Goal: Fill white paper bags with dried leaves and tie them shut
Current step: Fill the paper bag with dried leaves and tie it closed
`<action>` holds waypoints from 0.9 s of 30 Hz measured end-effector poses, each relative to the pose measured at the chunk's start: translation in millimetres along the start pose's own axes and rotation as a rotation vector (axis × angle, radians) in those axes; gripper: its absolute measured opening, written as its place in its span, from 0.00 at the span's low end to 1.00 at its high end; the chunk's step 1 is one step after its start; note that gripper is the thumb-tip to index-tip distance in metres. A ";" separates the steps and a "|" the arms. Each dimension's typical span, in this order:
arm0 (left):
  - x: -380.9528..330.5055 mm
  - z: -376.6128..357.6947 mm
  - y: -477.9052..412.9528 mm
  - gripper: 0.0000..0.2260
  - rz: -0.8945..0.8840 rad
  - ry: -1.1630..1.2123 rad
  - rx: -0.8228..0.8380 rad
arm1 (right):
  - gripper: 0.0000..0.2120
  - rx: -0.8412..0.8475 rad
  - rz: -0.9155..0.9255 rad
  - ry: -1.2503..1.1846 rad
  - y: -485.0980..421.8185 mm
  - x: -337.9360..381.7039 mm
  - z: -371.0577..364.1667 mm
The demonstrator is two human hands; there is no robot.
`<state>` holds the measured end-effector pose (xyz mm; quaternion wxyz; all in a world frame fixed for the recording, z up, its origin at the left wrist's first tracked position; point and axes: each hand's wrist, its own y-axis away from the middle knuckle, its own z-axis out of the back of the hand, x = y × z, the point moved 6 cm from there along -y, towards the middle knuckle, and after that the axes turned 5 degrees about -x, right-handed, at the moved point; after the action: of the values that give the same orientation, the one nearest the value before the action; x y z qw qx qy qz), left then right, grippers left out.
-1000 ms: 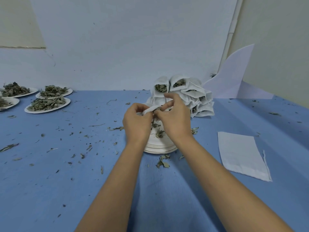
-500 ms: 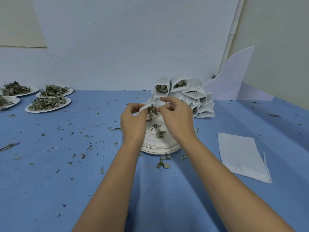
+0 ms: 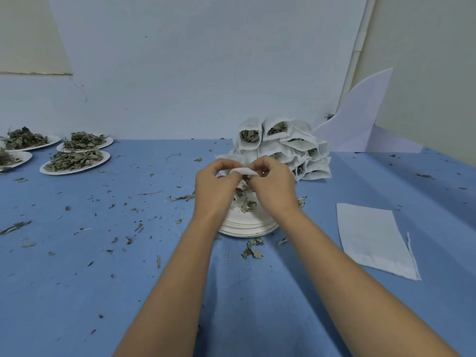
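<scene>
A: You are working at a table under a blue cover, and leaf crumbs and bits of stem lie scattered over most of it.

B: Your hands meet above its middle. Your left hand and right hand each pinch the top edge of a small white paper bag, fingers curled onto it. You hold it over a stack of white paper plates.

A: A few dried leaves lie on the top plate under your hands, and a loose clump sits on the cover just in front of the stack.

B: Behind your right hand, a heap of filled bags rests with the mouths facing you, leaves showing inside.

A: To your right a flat empty bag lies well apart from the plates.

B: Far to your left, four leaf-laden plates sit near the back edge.

A: The table runs up to a pale wall. A white pipe climbs the corner on your right, where a cream wall begins.

B: A curved white sheet leans there, just behind the heap.
</scene>
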<state>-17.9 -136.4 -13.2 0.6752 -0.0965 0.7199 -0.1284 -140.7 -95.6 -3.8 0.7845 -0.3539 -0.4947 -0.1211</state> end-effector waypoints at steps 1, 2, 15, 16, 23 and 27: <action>-0.7 -1.3 0.6 0.10 0.003 -0.014 0.010 | 0.11 -0.023 0.007 0.016 -0.1 -0.2 0.1; -1.2 -2.3 1.3 0.11 0.008 -0.025 0.015 | 0.12 -0.045 0.012 0.030 0.0 -0.7 0.2; -4.8 5.7 2.8 0.09 -0.026 -0.082 -0.062 | 0.10 0.077 -0.105 -0.174 -5.5 -5.6 -2.2; -4.0 4.8 2.6 0.07 -0.021 -0.087 -0.055 | 0.08 0.060 -0.080 -0.148 -5.1 -4.1 -1.4; 1.7 0.6 2.0 0.08 0.002 -0.114 0.051 | 0.05 -0.002 -0.022 -0.088 -4.3 -0.6 1.1; 1.5 0.2 0.9 0.10 -0.038 -0.181 0.078 | 0.03 -0.001 -0.020 -0.073 -4.7 -0.6 0.3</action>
<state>-17.8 -136.0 -14.9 0.7382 -0.0951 0.6484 -0.1598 -143.7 -98.9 -2.3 0.7645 -0.3532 -0.5266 -0.1163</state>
